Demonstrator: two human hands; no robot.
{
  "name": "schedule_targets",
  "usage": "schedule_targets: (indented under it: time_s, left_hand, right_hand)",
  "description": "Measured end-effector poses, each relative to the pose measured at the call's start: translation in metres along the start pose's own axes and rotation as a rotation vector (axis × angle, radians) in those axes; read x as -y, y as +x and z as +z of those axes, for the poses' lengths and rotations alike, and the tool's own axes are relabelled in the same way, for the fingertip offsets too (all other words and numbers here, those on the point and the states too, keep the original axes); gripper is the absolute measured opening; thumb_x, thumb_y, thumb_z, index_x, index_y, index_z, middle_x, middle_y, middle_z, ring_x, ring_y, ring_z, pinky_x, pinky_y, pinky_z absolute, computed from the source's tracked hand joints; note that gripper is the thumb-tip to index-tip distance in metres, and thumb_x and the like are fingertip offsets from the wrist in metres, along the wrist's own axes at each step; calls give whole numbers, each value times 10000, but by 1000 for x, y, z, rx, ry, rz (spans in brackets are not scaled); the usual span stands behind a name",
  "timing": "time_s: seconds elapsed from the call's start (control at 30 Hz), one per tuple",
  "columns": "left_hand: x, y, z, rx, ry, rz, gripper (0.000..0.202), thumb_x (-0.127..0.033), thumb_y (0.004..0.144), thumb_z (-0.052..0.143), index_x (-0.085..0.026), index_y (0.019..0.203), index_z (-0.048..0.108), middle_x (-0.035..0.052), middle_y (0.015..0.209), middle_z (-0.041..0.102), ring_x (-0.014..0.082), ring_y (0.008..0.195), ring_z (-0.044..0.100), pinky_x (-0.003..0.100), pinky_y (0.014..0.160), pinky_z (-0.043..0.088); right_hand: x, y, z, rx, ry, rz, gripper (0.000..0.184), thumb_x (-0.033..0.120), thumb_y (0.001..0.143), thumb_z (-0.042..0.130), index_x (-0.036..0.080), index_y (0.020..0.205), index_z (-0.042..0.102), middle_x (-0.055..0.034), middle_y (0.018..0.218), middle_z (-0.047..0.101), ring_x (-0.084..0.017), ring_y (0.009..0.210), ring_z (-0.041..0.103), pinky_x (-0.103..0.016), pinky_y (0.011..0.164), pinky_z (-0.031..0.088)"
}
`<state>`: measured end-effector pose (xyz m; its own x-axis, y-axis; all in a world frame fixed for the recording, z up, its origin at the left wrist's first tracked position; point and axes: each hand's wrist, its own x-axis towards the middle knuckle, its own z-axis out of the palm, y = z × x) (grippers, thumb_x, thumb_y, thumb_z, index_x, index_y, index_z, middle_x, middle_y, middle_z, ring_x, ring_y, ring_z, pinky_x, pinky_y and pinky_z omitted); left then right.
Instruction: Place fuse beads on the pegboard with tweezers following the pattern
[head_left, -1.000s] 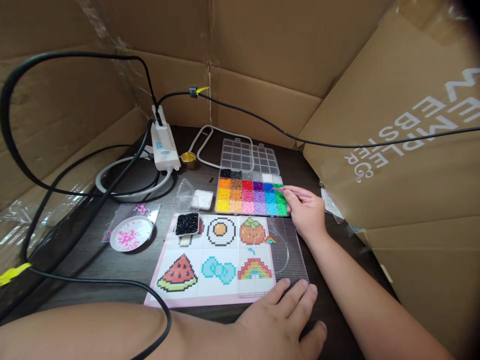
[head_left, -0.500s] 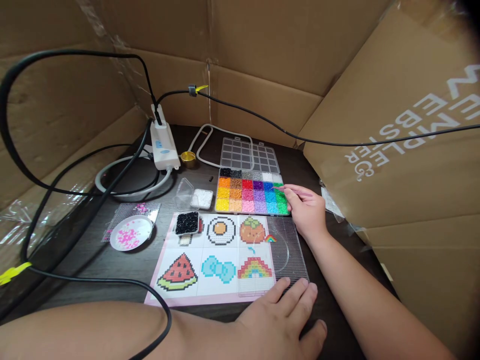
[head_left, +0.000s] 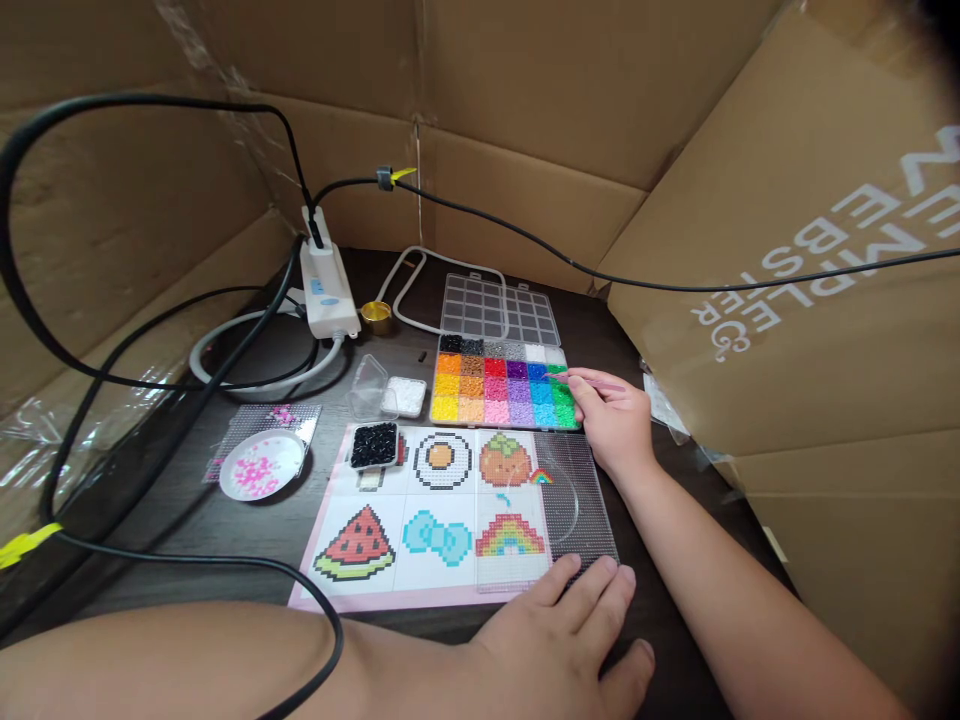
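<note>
My right hand (head_left: pixel 613 418) pinches pink tweezers (head_left: pixel 600 383) at the right side of a sorted bead box (head_left: pixel 499 425). Their tips reach into the blue beads (head_left: pixel 537 372); whether a bead is between them is too small to tell. My left hand (head_left: pixel 566 625) lies with fingers spread, fingertips on the near edge of a clear pegboard (head_left: pixel 600 520). The board overlaps a pattern sheet (head_left: pixel 442 590) printed with a watermelon, a bow, an egg and other pictures. A few light-blue beads (head_left: pixel 503 499) sit on the board above the rainbow picture (head_left: pixel 510 536).
A small box of black beads (head_left: pixel 374 446) rests on the sheet, with a box of white beads (head_left: pixel 405 397) behind. At left, a white dish of pink beads (head_left: pixel 262 466) overlaps another pegboard (head_left: pixel 311 420). A power strip (head_left: pixel 328 290) and black cables (head_left: pixel 217 385) occupy the left. Cardboard walls (head_left: pixel 525 200) surround the table.
Almost nothing differs. Both hands keep their places, and the tweezer tips stay at the blue beads.
</note>
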<state>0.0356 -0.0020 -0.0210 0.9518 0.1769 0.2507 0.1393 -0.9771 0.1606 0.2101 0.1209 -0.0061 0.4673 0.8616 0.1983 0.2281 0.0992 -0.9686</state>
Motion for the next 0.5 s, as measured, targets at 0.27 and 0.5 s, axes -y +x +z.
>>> schedule_targets:
  time_s: [0.27, 0.5]
  left_hand:
    - [1, 1, -3, 13, 2, 7, 438, -357, 1009, 294, -285, 1286, 626, 139, 1417, 555, 277, 1306, 536, 431, 1008, 378]
    - [1, 0, -4, 9, 0, 2, 436, -361, 1011, 296, -288, 1284, 628, 142, 1421, 550, 277, 1300, 540, 428, 1008, 378]
  right_hand:
    - [-1, 0, 0, -1, 12, -5, 253, 352, 768, 731, 132, 887, 769, -87, 797, 756, -70, 456, 473, -215, 421, 382]
    - [0, 1, -1, 1, -15, -4, 256, 354, 775, 726, 130, 892, 772, -79, 772, 747, -69, 457, 479, -210, 421, 382]
